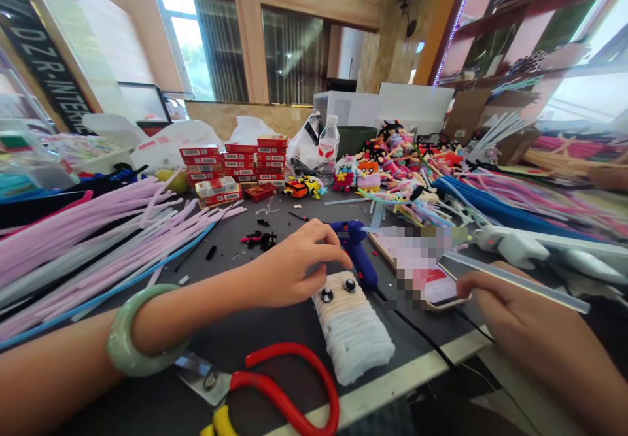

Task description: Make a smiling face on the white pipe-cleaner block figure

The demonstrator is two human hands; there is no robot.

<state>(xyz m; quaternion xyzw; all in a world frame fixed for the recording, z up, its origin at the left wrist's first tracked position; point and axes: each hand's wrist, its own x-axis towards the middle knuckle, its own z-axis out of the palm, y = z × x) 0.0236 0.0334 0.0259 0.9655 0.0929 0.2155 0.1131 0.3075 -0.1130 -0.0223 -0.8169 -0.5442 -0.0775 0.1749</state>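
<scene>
My left hand point(307, 263), a pale green bangle point(120, 331) on its wrist, hovers at the top end of a block point(356, 331) wrapped in white and peach fuzzy stems. Two googly eyes point(338, 290) sit near that end. Its thumb and index finger are curved with a gap between them. Just behind the block lies a blue glue gun point(360, 259). At the right, my right hand point(524, 325) is closed around a long translucent stick point(540, 291), like a glue stick, beside a phone point(439, 285). Red-handled scissors point(287, 403) lie near the table's front edge.
Bundles of pink and grey fuzzy stems point(98, 240) cover the left side; blue ones point(495, 204) lie right. Red boxes point(240, 165), a plastic bottle point(328, 142) and a pile of small dolls point(392, 155) stand behind. A power strip point(554, 246) and black cord point(422, 335) lie right.
</scene>
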